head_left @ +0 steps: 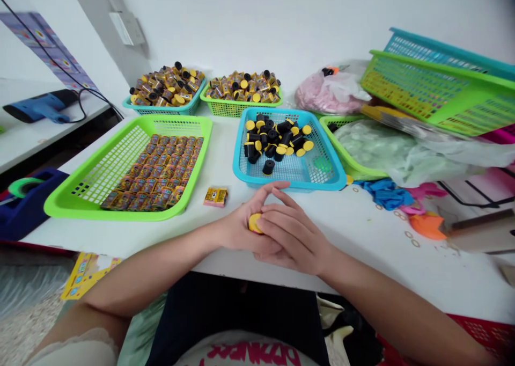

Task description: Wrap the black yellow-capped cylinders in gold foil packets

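Observation:
Close to the table's front edge, my left hand (241, 229) and my right hand (295, 237) are pressed together around a small canister (255, 223). Only its round yellow end shows; the rest is covered by my fingers and palms. The right fingers lie across the left palm and over the canister. Just left of my hands lies a small stack of printed labels (215, 196). Beyond them, a blue basket (242, 171) holds loose black canisters with yellow ends (269, 166). To the left, a green basket (76, 205) contains neat rows of label-wrapped canisters (161, 175).
Two more baskets heaped with wrapped canisters (167, 87) stand against the wall. At right are stacked baskets (438, 95), plastic bags (386, 148) and crumpled blue balloons (386, 193). A tape dispenser (32, 205) and a blue heat gun (38, 105) are on the left.

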Demonstrator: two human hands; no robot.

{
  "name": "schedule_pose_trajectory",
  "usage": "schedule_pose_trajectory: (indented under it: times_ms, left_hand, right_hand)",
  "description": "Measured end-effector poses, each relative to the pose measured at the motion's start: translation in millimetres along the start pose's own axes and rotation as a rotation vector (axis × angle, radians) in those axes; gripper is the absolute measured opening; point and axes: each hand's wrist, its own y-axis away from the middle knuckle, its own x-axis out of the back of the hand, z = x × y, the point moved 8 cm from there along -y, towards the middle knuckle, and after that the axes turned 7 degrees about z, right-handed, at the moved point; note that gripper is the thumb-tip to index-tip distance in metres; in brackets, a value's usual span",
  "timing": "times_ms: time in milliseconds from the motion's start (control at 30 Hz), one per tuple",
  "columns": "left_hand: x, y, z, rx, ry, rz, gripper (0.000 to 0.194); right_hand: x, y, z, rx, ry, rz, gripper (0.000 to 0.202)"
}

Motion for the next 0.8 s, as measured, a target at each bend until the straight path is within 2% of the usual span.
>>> schedule_pose_trajectory:
  times_ms: [100,200,300,400,433,500,567,600,633,700,767,800]
  left_hand:
    - [5.9,-1,6,-0.079,-0.055,0.093,0.095]
    - [11.4,-4,14,-0.187,-0.2,0.209,0.095]
    - [24.3,1,31,-0.244,-0.396,0.421,0.086]
    - [37.4,24,57,-0.175,-0.655,0.594,0.048]
    - [42.8,37,69,-0.151,-0.738,0.638,0.036]
    - [59.7,70,96,-0.144,-0.885,0.751,0.028]
    - [87.6,106,120,-0.088,-1.044,0.882,0.031]
    - [104.6,121,127,-0.012,-1.13,0.925,0.034]
    - [122.9,134,132,0.088,-1.201,0.95,0.037]
    - [157.2,153,133,0.293,-1.278,0.946,0.04]
    - [181.5,163,130,0.425,-1.301,0.926,0.042]
    - [189.2,164,129,0.461,-1.312,0.925,0.042]
  right_hand:
    - [0,1,-1,0.029,0.047,-0.008,0.034]
    - [-6,6,-1,0.071,0.08,-0.034,0.033]
    - [-7,7,7,0.021,0.128,0.002,0.04]
    - [3,2,30,-0.144,0.135,0.077,0.056]
    - [6,-1,44,-0.224,0.117,0.081,0.06]
    - [7,-7,84,-0.434,0.078,0.023,0.053]
    - [-6,-7,134,-0.681,0.059,-0.146,0.035]
    - [-19,-5,157,-0.782,0.075,-0.291,0.035]
    - [-36,-2,174,-0.82,0.092,-0.477,0.039]
    - [-71,5,193,-0.801,0.077,-0.847,0.045]
    - [-96,8,199,-0.772,0.04,-1.05,0.037]
    - [-103,9,198,-0.766,0.029,-1.1,0.03]
